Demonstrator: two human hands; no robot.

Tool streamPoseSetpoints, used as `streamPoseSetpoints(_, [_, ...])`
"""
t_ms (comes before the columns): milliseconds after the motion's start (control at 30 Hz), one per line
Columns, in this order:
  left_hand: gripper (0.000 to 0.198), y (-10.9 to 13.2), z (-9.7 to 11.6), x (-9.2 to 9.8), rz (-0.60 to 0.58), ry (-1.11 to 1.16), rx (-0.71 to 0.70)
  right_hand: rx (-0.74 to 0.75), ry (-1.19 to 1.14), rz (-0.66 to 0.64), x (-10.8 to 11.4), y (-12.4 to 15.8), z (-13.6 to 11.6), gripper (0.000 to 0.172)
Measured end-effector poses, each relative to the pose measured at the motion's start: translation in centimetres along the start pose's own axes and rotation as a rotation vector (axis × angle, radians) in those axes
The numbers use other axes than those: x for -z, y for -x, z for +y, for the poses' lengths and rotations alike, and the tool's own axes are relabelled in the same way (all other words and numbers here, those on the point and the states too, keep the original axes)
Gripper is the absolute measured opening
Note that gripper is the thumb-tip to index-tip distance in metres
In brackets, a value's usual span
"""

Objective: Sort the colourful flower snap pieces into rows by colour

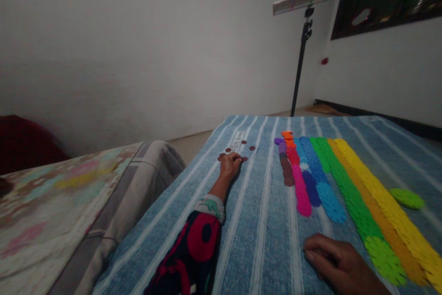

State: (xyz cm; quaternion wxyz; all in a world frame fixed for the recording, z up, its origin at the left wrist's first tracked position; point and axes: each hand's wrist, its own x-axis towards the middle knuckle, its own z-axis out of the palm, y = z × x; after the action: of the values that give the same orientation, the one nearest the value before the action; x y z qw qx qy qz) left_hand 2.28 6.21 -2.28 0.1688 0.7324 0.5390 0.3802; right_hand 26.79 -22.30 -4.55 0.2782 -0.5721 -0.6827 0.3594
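My left hand [230, 164] reaches out over the striped blue cloth, its fingers pinched together at the edge of a small brown interlocking disc [245, 159]. Around it lie several more brown discs [252, 148], beside printed lettering on the cloth that reads "With love". At the lower right, my right hand [340, 260] rests on the cloth with its fingers curled in; the inside of the hand is hidden. Between the hands, overlapping discs form rows: brown [286, 170], pink [302, 193], dark blue [311, 189] and light blue [331, 203].
Right of these run long green [348, 193], orange [383, 216] and yellow [380, 193] rows, with a lime green pile [407, 198] beyond. A black stand [299, 69] holds a flat panel behind the table. A cloth-covered surface [62, 212] lies to the left.
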Motion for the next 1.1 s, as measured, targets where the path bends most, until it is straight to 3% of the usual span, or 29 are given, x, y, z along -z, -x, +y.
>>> streamPoseSetpoints(167, [0.011,-0.1,0.9,-0.5,-0.024,-0.063,-0.032,0.016,-0.015,-0.013,0.1,0.0,0.1,0.029])
streamPoseSetpoints(500, [0.021,-0.3,2.6,0.2,-0.243,-0.429,0.014,-0.037,-0.111,0.072,-0.7,0.2,-0.3,0.030])
streamPoseSetpoints(733, [0.023,-0.8,3.1,0.5,-0.299,-0.447,-0.012,-0.043,-0.122,0.109,-0.5,0.1,-1.3,0.029])
streamPoseSetpoints(933, [0.023,-1.3,2.5,0.3,-0.321,-0.434,-0.034,-0.036,-0.135,0.040,0.1,0.0,-1.8,0.022])
streamPoseSetpoints(1100, [0.016,-1.4,2.1,0.2,-0.276,-0.370,0.016,-0.032,-0.126,0.061,0.0,-0.1,-1.4,0.023])
